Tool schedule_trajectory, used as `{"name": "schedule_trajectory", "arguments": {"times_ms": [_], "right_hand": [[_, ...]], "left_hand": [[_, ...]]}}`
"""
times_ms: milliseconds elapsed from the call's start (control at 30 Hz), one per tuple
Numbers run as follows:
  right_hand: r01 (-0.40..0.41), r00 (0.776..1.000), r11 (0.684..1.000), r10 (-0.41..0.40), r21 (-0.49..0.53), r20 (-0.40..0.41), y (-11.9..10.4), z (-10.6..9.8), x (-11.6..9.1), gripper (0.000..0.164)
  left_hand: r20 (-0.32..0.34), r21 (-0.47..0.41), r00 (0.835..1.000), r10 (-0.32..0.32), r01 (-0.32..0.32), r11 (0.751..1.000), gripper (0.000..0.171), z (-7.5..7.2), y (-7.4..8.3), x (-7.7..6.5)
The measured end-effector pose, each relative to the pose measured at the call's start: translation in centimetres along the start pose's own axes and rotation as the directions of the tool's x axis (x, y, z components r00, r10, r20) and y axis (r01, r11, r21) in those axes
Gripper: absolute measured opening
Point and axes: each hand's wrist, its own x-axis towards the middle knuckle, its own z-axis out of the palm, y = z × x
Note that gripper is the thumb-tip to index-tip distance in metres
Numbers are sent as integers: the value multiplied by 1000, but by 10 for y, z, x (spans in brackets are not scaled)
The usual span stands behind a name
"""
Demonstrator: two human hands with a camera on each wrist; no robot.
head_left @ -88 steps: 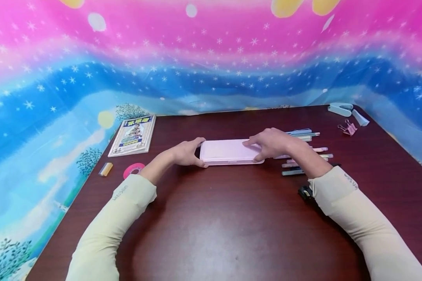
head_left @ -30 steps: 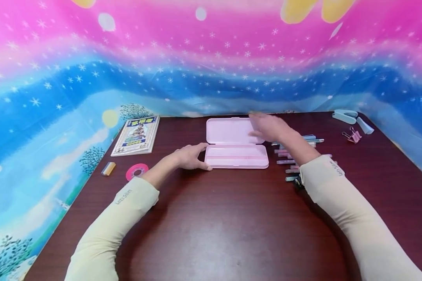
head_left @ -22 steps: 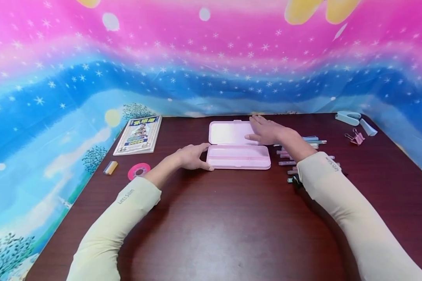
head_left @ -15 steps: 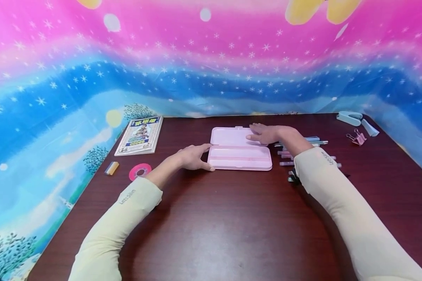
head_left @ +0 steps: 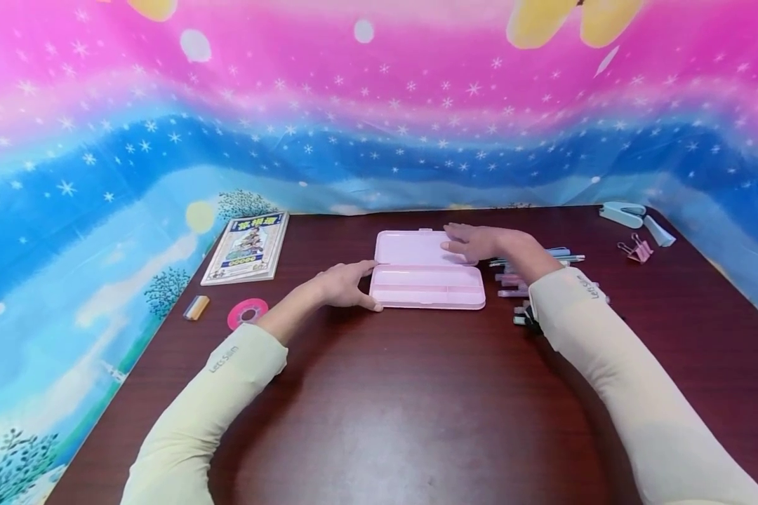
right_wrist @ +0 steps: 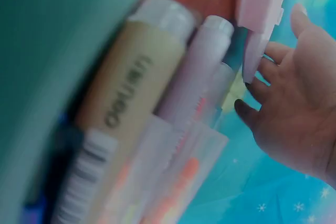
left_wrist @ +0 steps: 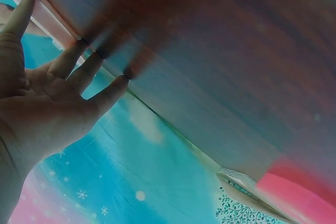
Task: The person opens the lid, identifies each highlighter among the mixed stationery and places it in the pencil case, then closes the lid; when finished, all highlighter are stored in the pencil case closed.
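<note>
A pale pink pencil case (head_left: 410, 275) lies unfolded on the dark wooden table, its lid (head_left: 410, 247) tipped back toward the wall. Long and short compartments show in its base, with nothing in them. At the case's left end is my left hand (head_left: 344, 284), thumb at the front corner and index fingertip near the hinge. The left wrist view shows its fingers (left_wrist: 110, 93) spread and fairly straight. My right hand (head_left: 476, 244) rests flat over the lid's right part, which it hides. From the right wrist, its extended fingers reach across the pink case (right_wrist: 260, 3).
Several pens (head_left: 512, 280) lie right of the case, partly under the right arm; a tan tube (right_wrist: 131, 72) is close to that wrist. Farther right are a stapler (head_left: 622, 214) and a pink binder clip (head_left: 636, 249). Leftward sit a book (head_left: 246, 249), pink tape (head_left: 248, 313) and an eraser (head_left: 196, 307).
The pencil case was closed at first. Its lid has swung up and back, then lower toward the table under my right hand. My left hand has stayed at the left end.
</note>
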Motion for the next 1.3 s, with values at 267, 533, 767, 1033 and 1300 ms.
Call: {"name": "schedule_trajectory", "arguments": {"times_ms": [267, 533, 767, 1033, 1300], "right_hand": [[130, 983, 986, -113, 108, -144, 5, -11, -15, 70], [80, 935, 990, -34, 114, -353, 35, -14, -81, 65], [-77, 928, 984, 130, 162, -350, 70, -4, -140, 56], [-130, 953, 986, 154, 107, -262, 99, 8, -169, 41], [-150, 964, 977, 179, 154, -194, 111, 17, -178, 30]], "left_hand": [[-20, 21, 1000, -3, 3, 1000, 98, 4, 0, 2], [-19, 29, 1000, 11, -10, 1000, 97, 2, 1, 2], [-4, 65, 1000, 19, -18, 998, 98, 4, 2, 0], [-3, 63, 1000, 11, -10, 998, 96, 4, 1, -2], [6, 71, 1000, 10, -10, 997, 96, 3, 2, -1]]}}
